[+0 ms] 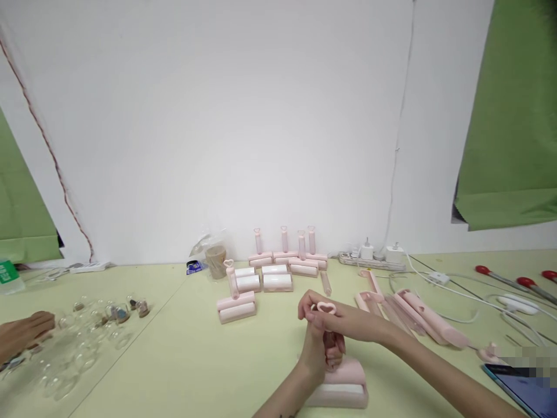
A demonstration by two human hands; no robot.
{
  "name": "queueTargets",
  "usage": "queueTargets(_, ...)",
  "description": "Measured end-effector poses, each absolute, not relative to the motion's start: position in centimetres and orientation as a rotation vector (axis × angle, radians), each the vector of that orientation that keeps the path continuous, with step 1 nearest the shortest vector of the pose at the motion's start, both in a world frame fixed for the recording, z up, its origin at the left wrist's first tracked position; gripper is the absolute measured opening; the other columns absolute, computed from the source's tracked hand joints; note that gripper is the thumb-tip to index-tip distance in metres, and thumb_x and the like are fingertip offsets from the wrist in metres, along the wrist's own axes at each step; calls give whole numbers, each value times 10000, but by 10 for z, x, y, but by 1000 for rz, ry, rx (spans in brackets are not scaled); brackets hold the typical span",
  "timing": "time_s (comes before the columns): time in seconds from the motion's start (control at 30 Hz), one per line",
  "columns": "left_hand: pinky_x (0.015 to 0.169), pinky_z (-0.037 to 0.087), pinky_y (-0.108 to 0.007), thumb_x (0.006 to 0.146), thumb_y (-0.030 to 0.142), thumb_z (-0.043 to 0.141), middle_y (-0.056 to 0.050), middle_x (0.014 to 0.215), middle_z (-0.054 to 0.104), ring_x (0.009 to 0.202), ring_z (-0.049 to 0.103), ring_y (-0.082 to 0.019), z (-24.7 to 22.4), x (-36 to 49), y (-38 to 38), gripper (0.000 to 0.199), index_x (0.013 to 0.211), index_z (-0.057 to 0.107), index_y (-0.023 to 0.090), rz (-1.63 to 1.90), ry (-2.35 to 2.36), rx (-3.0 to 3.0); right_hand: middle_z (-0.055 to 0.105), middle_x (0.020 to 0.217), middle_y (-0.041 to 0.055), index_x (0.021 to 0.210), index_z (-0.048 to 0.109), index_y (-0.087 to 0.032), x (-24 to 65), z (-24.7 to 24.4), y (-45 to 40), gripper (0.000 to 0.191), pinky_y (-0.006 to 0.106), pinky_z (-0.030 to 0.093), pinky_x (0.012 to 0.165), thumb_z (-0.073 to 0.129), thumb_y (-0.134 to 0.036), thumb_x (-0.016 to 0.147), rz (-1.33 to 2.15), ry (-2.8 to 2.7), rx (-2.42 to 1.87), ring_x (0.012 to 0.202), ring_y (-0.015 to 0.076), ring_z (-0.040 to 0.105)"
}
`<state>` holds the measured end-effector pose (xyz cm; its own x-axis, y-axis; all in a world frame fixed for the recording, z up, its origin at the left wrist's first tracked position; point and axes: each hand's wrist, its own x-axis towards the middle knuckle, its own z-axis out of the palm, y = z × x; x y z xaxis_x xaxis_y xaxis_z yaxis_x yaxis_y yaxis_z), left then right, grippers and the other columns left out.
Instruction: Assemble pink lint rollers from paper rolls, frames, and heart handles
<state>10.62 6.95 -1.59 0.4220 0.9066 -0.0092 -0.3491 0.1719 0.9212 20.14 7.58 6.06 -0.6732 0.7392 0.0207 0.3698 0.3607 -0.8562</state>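
A pink lint roller (pixel 346 377) stands on the table in front of me, its white roll low and its handle upright. My left hand (pixel 317 351) is closed around that handle. Over its top, my right hand (pixel 348 319) curls its fingers about the heart-shaped pink end (pixel 326 307), which shows between the hands. The fingers hide most of the handle. Beyond my hands, a similar lint roller (pixel 236 307) stands to the left with its handle up. A clear handle tube (pixel 326 283) lies loose behind my right hand.
Several finished-looking rollers (pixel 285 258) and white rolls (pixel 278 283) line the back. Pink casings (pixel 429 316), clear tubes (pixel 398 313), cables and a power strip (pixel 372 262) are at right, with a phone (pixel 517 383) nearer. Another person's hand (pixel 30 331) is among clear domes (pixel 87 342) at left.
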Motion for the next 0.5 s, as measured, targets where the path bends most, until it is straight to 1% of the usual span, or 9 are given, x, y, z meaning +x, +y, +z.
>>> queueTargets(0.07, 292, 35, -206, 308, 904, 275, 103, 227, 141, 216, 88, -8, -16, 106, 69, 718, 348, 351, 191, 965, 647, 1035, 554, 911, 5, 1065, 460, -283, 204, 69, 76, 234, 297, 445, 704, 371, -325, 852, 1343, -2350, -947, 869, 170, 537)
queueTargets(0.13, 296, 26, -213, 345, 904, 233, 100, 225, 129, 213, 78, -8, -14, 106, 68, 721, 337, 347, 192, 915, 646, 1015, 506, 1117, 31, 1181, 408, -307, 205, 75, 77, 323, 351, 381, 853, 335, -295, 867, 1340, -2444, -874, 1033, 186, 473)
queueTargets(0.17, 296, 25, -216, 365, 900, 225, 97, 223, 126, 209, 82, -10, -12, 106, 67, 717, 330, 341, 193, 897, 661, 997, 473, 1179, 35, 1214, 383, -314, 205, 76, 78, 348, 365, 356, 884, 316, -293, 874, 1337, -2467, -831, 1066, 189, 451)
queueTargets(0.2, 295, 26, -218, 384, 892, 234, 93, 221, 128, 205, 90, -12, -11, 107, 67, 705, 320, 329, 197, 895, 687, 975, 459, 1201, 40, 1234, 363, -317, 204, 76, 80, 362, 369, 357, 884, 298, -295, 878, 1345, -2472, -789, 1069, 190, 451)
queueTargets(0.27, 290, 28, -220, 402, 868, 285, 86, 218, 140, 199, 105, -17, -6, 108, 65, 674, 299, 303, 202, 896, 740, 939, 460, 1194, 44, 1240, 352, -316, 203, 74, 83, 369, 352, 386, 848, 289, -287, 878, 1358, -2455, -704, 1049, 186, 462)
queueTargets(0.33, 286, 26, -221, 397, 842, 338, 81, 217, 154, 197, 109, -18, -2, 108, 64, 646, 287, 280, 208, 901, 772, 921, 476, 1154, 41, 1215, 373, -315, 201, 70, 84, 358, 322, 416, 791, 311, -266, 866, 1377, -2430, -635, 1001, 177, 481)
queueTargets(0.5, 289, 21, -223, 384, 791, 390, 80, 226, 165, 209, 110, -15, 2, 107, 62, 595, 292, 284, 213, 906, 749, 944, 499, 1014, 18, 1137, 434, -291, 201, 69, 82, 315, 275, 424, 717, 338, -224, 844, 1366, -2458, -603, 884, 152, 499)
